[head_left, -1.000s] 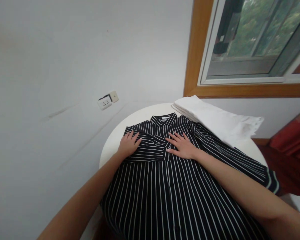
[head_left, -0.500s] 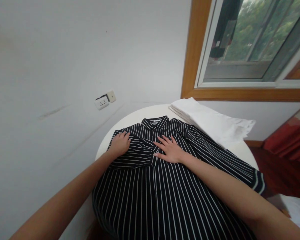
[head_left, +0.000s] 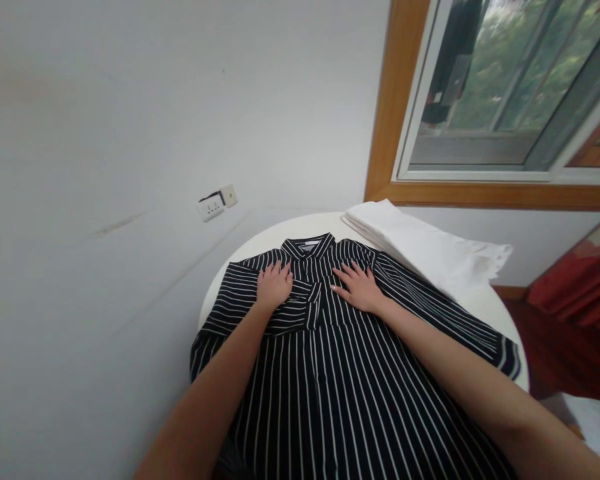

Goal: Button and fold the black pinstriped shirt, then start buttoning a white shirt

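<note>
A black shirt with white stripes (head_left: 300,387) lies front up on a round white table (head_left: 260,235), its collar at the far side and its lower part toward me. The left sleeve (head_left: 233,297) is folded inward across the chest, with the cuff near the button line. My left hand (head_left: 274,285) rests flat on that folded sleeve, fingers out. Flat on the right side of the chest lies my right hand (head_left: 360,288), its fingers spread. The other sleeve (head_left: 445,320) stretches out toward the right edge of the table.
Folded white cloth (head_left: 425,240) lies at the table's back right. Behind the table is a wall with a socket (head_left: 211,207), and a wood-framed window (head_left: 480,193) at the right. Red fabric (head_left: 577,287) and another white item (head_left: 593,420) are at the lower right.
My left hand has moved right, from the shoulder side to the middle of the folded sleeve. My right hand has shifted right, away from the cuff, to the other side of the chest.
</note>
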